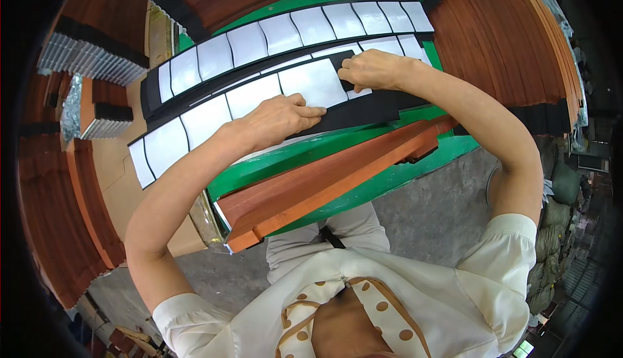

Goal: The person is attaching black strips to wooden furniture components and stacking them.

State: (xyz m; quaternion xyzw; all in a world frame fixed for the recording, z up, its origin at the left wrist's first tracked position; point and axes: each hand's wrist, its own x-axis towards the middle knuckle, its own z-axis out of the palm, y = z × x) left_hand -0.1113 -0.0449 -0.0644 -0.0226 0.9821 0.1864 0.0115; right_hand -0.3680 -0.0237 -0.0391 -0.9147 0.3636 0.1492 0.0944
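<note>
1. Green table: the landmark for all positions below. It carries the work across its width, with its near edge toward the person.

2. Near sheet of white panels: a long black-backed strip of white rectangular pieces lying flat along the middle of the table, so that both hands can press down on it from above.

3. Black strip: a narrow dark band lying on the table along the near edge of that sheet, partly over its right end. It lies flat, apparently so that it can be pinned and worked at two places at once.

4. Left hand: rests palm down over the middle of the table, fingers extended flat onto the black strip. The grip is a flat press rather than a closed grasp, seemingly to keep the strip from shifting.

5. Right hand: set toward the far right part of the table, fingers curled and pinching the edge of the black material where it meets a white panel; the exact contact under the fingertips is hidden.

6. Far sheet of white panels: a second strip toward the far edge of the table, untouched.

7. Reddish-brown wooden slat: laid slantwise along the near edge of the table, clear of both hands.

8. Stacks of brown slats: piled around the far and right sides of the table.
</note>
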